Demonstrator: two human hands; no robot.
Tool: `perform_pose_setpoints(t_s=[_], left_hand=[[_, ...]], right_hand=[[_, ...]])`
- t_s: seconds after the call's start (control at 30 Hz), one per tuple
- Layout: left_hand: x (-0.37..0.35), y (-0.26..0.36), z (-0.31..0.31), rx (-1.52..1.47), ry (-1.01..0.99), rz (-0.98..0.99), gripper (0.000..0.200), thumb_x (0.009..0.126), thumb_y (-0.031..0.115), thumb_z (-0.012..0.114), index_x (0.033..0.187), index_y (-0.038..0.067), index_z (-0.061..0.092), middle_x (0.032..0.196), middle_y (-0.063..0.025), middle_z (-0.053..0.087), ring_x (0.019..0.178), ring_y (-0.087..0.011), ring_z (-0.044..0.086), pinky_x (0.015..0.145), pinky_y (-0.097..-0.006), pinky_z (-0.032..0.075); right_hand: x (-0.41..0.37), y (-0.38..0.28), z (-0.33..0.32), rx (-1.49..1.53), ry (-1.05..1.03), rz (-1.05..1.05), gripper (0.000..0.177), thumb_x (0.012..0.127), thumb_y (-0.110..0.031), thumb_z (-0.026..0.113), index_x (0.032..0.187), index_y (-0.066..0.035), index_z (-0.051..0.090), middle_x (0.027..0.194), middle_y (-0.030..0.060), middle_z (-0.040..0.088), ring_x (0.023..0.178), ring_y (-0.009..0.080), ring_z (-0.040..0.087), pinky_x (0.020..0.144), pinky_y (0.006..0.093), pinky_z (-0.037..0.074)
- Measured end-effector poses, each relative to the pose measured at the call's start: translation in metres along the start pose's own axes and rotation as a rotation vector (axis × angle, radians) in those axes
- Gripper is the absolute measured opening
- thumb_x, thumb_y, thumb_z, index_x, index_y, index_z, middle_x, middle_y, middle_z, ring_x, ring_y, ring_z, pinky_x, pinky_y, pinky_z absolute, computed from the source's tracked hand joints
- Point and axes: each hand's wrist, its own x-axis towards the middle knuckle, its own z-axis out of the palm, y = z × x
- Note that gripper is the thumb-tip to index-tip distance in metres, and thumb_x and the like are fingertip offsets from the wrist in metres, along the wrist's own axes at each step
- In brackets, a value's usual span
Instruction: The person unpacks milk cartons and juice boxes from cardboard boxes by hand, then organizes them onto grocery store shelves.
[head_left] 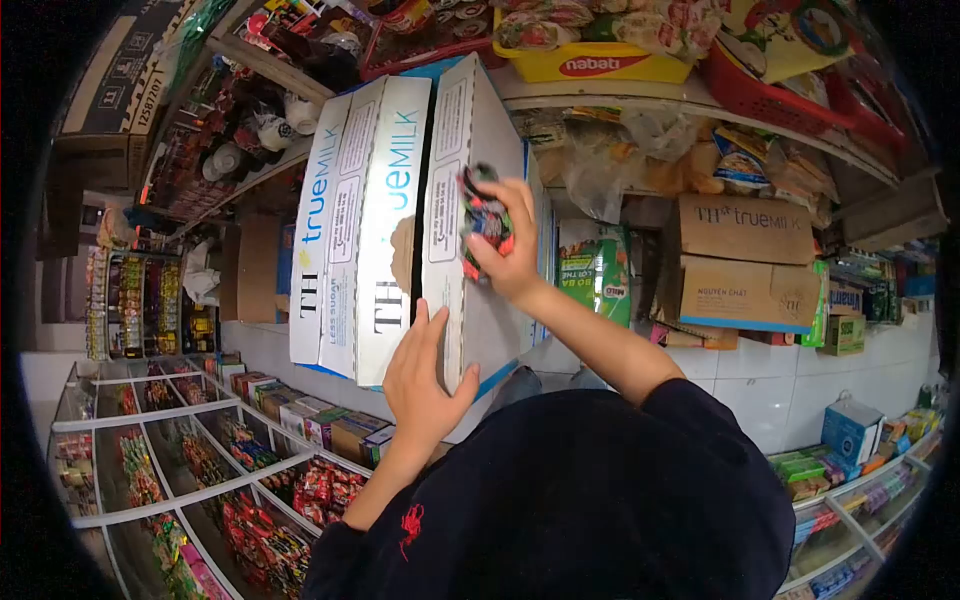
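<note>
A large white carton [325, 230] printed "TH true MILK" stands in front of me, its top flaps parted by a dark gap. My left hand [425, 380] rests on the near part of the flaps beside the gap, fingers spread and holding nothing. Over the right flap, my right hand [505, 240] grips a dark bundle [485, 220] with red and green parts, too blurred to name. A torn brown patch [403, 252] shows on the middle flap.
Glass-topped compartments of packets [200, 460] fill the lower left. A brown TH true MILK carton [745, 260] and a green Milo pack [593, 270] stand to the right. Across the top are shelves with a yellow nabati tray [600, 66] and a red basket [780, 100].
</note>
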Motion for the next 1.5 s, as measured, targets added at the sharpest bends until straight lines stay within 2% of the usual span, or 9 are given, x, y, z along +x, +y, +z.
perform_pose_setpoints(t_s=[0.1,0.27,0.33,0.6,0.97,1.13,1.27,1.37,1.5], left_hand=[[0.001,0.001,-0.001,-0.001,0.022,0.010,0.061,0.061,0.020,0.063,0.117,0.004,0.046,0.123,-0.0228,0.043,0.101,-0.0339,0.050,0.083,-0.0368,0.040],[0.003,-0.001,-0.002,-0.006,0.022,0.019,0.058,0.061,0.020,0.063,0.114,0.003,0.050,0.120,-0.0227,0.045,0.098,-0.0343,0.052,0.081,-0.0364,0.041],[0.004,-0.003,-0.002,-0.028,0.031,0.039,0.057,0.061,0.021,0.064,0.113,0.003,0.051,0.120,-0.0231,0.045,0.096,-0.0349,0.052,0.080,-0.0367,0.043],[0.004,-0.004,-0.001,-0.031,0.072,0.044,0.056,0.060,0.021,0.064,0.111,0.003,0.053,0.117,-0.0235,0.047,0.092,-0.0339,0.054,0.076,-0.0355,0.044],[-0.002,-0.007,0.003,-0.056,0.186,0.062,0.051,0.059,0.022,0.065,0.107,0.007,0.058,0.113,-0.0230,0.051,0.092,-0.0337,0.056,0.077,-0.0357,0.045],[-0.004,-0.008,-0.001,-0.098,0.169,0.092,0.044,0.069,0.024,0.062,0.109,0.007,0.056,0.116,-0.0215,0.048,0.108,-0.0373,0.046,0.084,-0.0384,0.041],[-0.009,-0.022,-0.016,-0.417,0.174,0.199,0.041,0.071,0.020,0.061,0.109,0.005,0.055,0.116,-0.0168,0.050,0.109,-0.0353,0.046,0.090,-0.0381,0.038],[-0.016,-0.039,-0.020,-0.822,-0.026,0.353,0.039,0.072,0.018,0.060,0.108,0.005,0.055,0.116,-0.0167,0.050,0.111,-0.0325,0.045,0.091,-0.0373,0.037],[-0.020,-0.067,-0.043,-1.042,-0.175,0.596,0.055,0.074,0.020,0.060,0.124,0.005,0.041,0.128,-0.0170,0.037,0.119,-0.0304,0.037,0.096,-0.0361,0.032]], right_hand=[[0.045,0.032,0.006,0.012,0.101,-0.162,0.039,0.067,-0.016,0.059,0.102,-0.003,0.052,0.100,0.0162,0.046,0.097,0.0289,0.045,0.084,0.0350,0.036],[0.014,0.160,-0.014,-0.062,0.245,0.375,0.035,0.072,-0.019,0.059,0.102,-0.002,0.052,0.099,0.0153,0.050,0.095,0.0279,0.047,0.082,0.0342,0.037],[0.009,0.180,-0.026,-0.270,0.037,0.648,0.033,0.076,-0.021,0.056,0.101,0.001,0.051,0.095,0.0143,0.052,0.090,0.0252,0.049,0.081,0.0328,0.037],[0.140,0.096,0.010,-0.033,0.125,-0.112,0.032,0.074,-0.016,0.057,0.101,0.000,0.051,0.099,0.0152,0.051,0.095,0.0296,0.047,0.083,0.0338,0.036],[-0.062,0.172,-0.029,-0.177,0.064,0.436,0.026,0.077,-0.019,0.054,0.096,-0.001,0.052,0.089,0.0138,0.052,0.084,0.0258,0.050,0.074,0.0318,0.039],[-0.136,0.119,-0.065,-0.384,-0.470,0.718,0.024,0.075,-0.023,0.056,0.090,-0.003,0.056,0.079,0.0101,0.054,0.071,0.0199,0.052,0.065,0.0274,0.041],[-0.114,0.100,-0.082,-0.070,-0.055,0.653,0.021,0.077,-0.020,0.056,0.089,-0.003,0.056,0.071,0.0019,0.053,0.062,0.0119,0.051,0.057,0.0266,0.042],[-0.047,-0.012,-0.069,-0.034,0.132,0.355,0.030,0.079,-0.025,0.051,0.099,-0.002,0.051,0.091,0.0066,0.055,0.079,0.0137,0.053,0.071,0.0265,0.044],[-0.035,-0.133,-0.006,0.109,0.046,0.227,0.049,0.075,-0.032,0.055,0.110,0.000,0.044,0.100,0.0093,0.053,0.084,0.0150,0.052,0.078,0.0263,0.042]])
